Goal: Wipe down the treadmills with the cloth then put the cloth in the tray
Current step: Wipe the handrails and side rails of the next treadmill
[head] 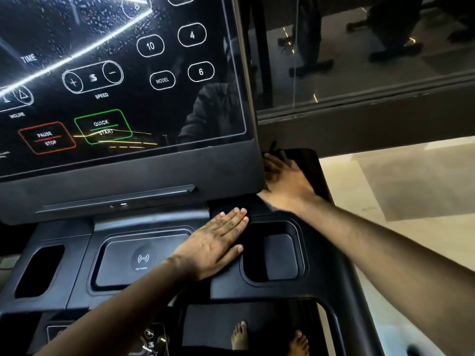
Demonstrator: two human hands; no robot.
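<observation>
The black treadmill console (pixel 144 181) fills the view, with its touch screen (pixel 115 73) above. My right hand (pixel 285 181) is motion-blurred at the screen's lower right corner, pressing a dark cloth (pixel 308 165) against the console's right shoulder. The cloth is hard to tell from the black plastic, and a corner of it sticks up beside the screen edge. My left hand (pixel 218 242) lies flat, fingers together and holding nothing, between the wireless charging pad (pixel 142 258) and the right tray recess (pixel 272 255).
A second recess (pixel 38 268) sits at the console's left. My bare feet (pixel 239 335) stand on the belt below. A glass wall (pixel 359 47) rises to the right, with people's legs behind it. Pale floor (pixel 411 188) lies beside the treadmill.
</observation>
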